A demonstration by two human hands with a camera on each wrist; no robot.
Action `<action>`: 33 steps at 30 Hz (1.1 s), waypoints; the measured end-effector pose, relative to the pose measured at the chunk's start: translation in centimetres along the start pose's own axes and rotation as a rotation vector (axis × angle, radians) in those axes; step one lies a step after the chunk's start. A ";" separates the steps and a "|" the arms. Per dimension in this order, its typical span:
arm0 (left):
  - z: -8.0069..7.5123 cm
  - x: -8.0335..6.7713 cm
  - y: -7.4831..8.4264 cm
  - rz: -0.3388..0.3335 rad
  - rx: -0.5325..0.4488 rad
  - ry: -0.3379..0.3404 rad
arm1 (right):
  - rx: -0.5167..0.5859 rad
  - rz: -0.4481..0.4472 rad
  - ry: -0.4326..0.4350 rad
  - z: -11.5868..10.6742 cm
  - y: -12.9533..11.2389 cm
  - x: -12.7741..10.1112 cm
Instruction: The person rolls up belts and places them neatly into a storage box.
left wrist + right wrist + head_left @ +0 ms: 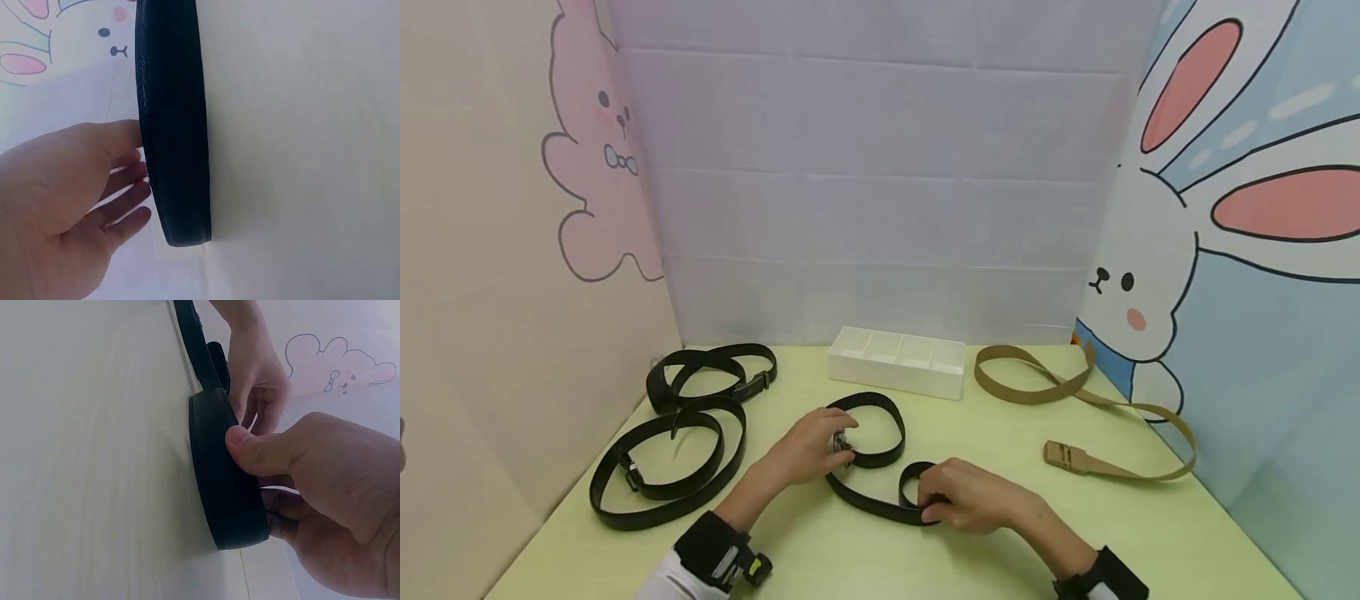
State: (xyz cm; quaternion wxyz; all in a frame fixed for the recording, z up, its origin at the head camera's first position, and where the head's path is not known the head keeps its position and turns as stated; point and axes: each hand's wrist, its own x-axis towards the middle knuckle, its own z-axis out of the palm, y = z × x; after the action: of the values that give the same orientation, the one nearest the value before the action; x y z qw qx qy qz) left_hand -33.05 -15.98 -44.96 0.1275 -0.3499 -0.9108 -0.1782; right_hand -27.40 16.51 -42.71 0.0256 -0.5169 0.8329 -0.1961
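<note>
A black belt [887, 410] lies in loops on the pale green table [820, 550]. My left hand [842, 435] holds its buckle end, fingers curled over the metal buckle [841, 443]. My right hand [928, 500] pinches a small rolled loop of the same belt, thumb on the outside and fingers inside. In the right wrist view my thumb presses on the strap [225, 487], and my right hand [256, 478] wraps the loop, with the left hand [250, 375] beyond it. The left wrist view shows my left hand [140, 169] with fingertips against the strap's edge [175, 125].
Two more coiled black belts [662, 467] [707, 371] lie at the left. A white divided tray [898, 362] stands at the back centre. A tan belt [1075, 392] with its buckle [1063, 456] sprawls at the right. Cartoon-rabbit walls close in three sides.
</note>
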 end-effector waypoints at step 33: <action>4.0 9.2 6.2 0.073 0.150 -0.152 | -0.029 -0.005 0.007 0.3 -0.2 0.8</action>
State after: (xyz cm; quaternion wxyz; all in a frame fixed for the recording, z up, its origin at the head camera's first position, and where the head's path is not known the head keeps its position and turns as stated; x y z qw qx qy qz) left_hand -35.88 -4.63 -43.81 0.0900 -0.3849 -0.9153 -0.0777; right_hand -27.54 15.61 -42.81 0.0149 -0.5184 0.8345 -0.1861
